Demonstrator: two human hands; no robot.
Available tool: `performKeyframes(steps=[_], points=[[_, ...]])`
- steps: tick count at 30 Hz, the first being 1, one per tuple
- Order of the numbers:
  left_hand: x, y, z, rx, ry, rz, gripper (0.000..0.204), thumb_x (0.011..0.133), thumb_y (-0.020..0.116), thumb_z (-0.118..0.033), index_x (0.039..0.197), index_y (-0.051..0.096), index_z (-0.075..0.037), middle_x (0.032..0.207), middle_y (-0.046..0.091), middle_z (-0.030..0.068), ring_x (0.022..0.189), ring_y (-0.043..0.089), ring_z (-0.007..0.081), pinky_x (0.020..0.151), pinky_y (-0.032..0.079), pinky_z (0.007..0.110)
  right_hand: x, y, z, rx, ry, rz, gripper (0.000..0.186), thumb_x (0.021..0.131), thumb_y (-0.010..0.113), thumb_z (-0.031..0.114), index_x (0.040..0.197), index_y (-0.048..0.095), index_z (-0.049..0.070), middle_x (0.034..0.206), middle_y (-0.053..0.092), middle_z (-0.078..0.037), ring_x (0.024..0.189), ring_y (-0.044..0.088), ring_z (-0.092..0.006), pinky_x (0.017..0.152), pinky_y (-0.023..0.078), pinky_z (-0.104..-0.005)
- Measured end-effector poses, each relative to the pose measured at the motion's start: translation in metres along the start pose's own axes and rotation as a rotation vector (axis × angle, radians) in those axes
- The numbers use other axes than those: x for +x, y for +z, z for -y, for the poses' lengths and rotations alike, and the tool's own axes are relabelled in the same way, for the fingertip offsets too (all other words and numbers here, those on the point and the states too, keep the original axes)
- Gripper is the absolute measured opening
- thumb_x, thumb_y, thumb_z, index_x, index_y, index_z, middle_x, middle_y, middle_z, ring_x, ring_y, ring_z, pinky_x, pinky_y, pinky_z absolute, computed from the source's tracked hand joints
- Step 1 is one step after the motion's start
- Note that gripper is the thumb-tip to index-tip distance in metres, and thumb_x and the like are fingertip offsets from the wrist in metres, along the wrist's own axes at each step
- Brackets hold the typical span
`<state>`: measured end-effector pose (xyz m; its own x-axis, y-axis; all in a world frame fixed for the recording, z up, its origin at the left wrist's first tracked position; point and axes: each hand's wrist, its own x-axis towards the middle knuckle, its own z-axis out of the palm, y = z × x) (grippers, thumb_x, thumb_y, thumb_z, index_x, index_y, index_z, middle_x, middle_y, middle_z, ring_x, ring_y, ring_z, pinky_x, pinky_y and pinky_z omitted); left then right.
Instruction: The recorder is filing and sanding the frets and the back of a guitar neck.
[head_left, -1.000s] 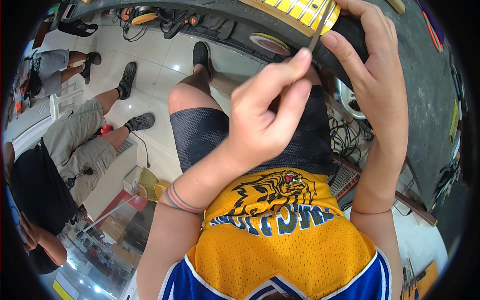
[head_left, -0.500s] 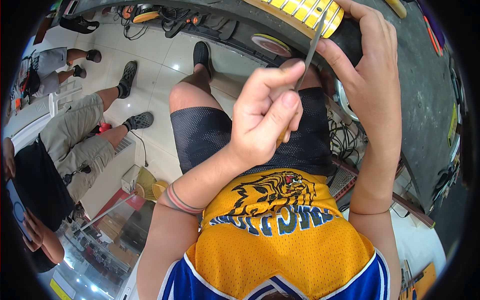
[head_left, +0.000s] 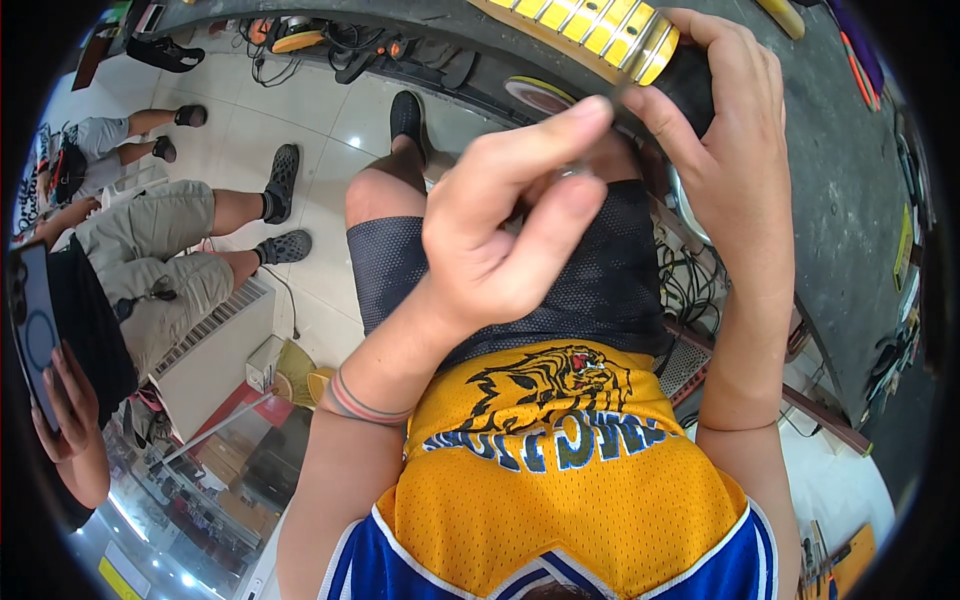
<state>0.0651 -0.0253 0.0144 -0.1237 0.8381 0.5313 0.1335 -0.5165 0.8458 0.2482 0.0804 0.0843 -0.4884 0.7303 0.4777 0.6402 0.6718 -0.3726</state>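
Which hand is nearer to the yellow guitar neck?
Right. The right hand is right at the end of the guitar neck, curved about that end. The left hand is lower in the picture, apart from it.

Left grip (head_left: 505, 225) holds a thin tool (head_left: 621, 92), right grip (head_left: 730, 130) at a fretted neck (head_left: 590, 33).

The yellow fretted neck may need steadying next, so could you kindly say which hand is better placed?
Probably the right hand: it is spread open close beside the end of the yellow fretted neck, while the left hand is occupied holding a thin tool.
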Motion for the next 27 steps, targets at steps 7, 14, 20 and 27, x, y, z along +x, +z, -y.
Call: performKeyframes(steps=[7, 14, 20, 27], points=[[-0.081, -0.032, 0.001, -0.314, -0.452, -0.195, 0.049, 0.122, 0.067, -0.015, 0.165, 0.048, 0.001, 0.093, 0.072, 0.0083, 0.067, 0.059, 0.0111, 0.059, 0.045, 0.024, 0.026, 0.027, -0.011, 0.014, 0.011, -0.029, 0.057, 0.097, 0.093, 0.042, 0.137, 0.073, 0.007, 0.134, 0.074, -0.012, 0.132, 0.065, -0.0384, 0.114, 0.050, -0.0515], [-0.169, -0.066, 0.016, 0.053, -0.552, -0.141, 0.027, 0.116, 0.075, -0.005, 0.142, 0.070, 0.002, 0.082, 0.064, -0.0038, 0.073, 0.054, 0.0031, 0.066, 0.044, 0.026, 0.018, 0.022, -0.003, 0.092, 0.087, 0.032, 0.052, 0.100, 0.086, 0.033, 0.143, 0.070, 0.008, 0.139, 0.071, -0.013, 0.140, 0.060, -0.0376, 0.122, 0.045, -0.0518], [-0.181, -0.082, 0.048, 0.116, -0.597, -0.200, 0.021, 0.119, 0.073, -0.008, 0.137, 0.068, 0.003, 0.087, 0.065, -0.0045, 0.076, 0.055, 0.0035, 0.069, 0.045, 0.025, 0.014, 0.020, 0.000, 0.069, 0.093, 0.009, 0.053, 0.101, 0.083, 0.030, 0.147, 0.069, 0.007, 0.141, 0.071, -0.013, 0.142, 0.060, -0.0370, 0.123, 0.044, -0.0519], [-0.181, -0.087, 0.043, 0.260, -0.584, -0.195, 0.021, 0.115, 0.077, -0.018, 0.125, 0.074, 0.001, 0.078, 0.067, 0.0029, 0.069, 0.058, 0.0097, 0.066, 0.048, 0.032, 0.017, 0.024, 0.001, 0.048, 0.097, 0.003, 0.056, 0.102, 0.082, 0.032, 0.151, 0.068, 0.008, 0.142, 0.070, -0.012, 0.143, 0.060, -0.0358, 0.123, 0.044, -0.0518]])
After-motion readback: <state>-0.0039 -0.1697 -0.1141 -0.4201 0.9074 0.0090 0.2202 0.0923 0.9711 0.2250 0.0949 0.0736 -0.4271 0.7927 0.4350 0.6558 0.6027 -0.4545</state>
